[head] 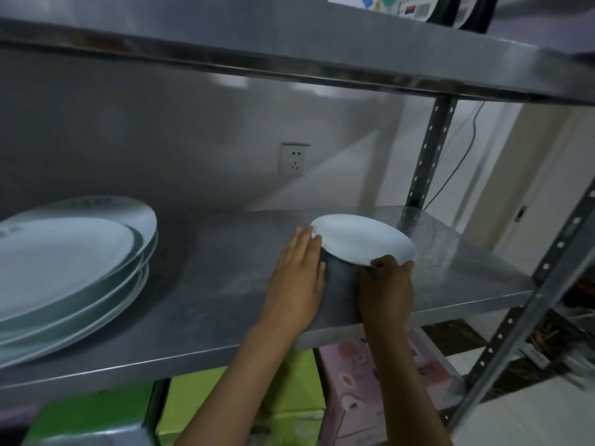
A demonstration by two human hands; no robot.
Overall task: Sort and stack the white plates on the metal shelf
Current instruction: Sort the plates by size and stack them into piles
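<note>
right of centre on the shelf, a small plate sat tilted between both hands: the left hand lay flat against its rim, the right hand gripped its near edge. best lifted level and carried to the stack at left. roughly four big plates there, one small.

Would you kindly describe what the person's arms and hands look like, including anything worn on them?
Both forearms are bare as far as the picture shows: no sleeves in view. The left hand and right hand wear no gloves, and no rings, watch or bracelet are visible, though the picture is somewhat blurred.
</note>
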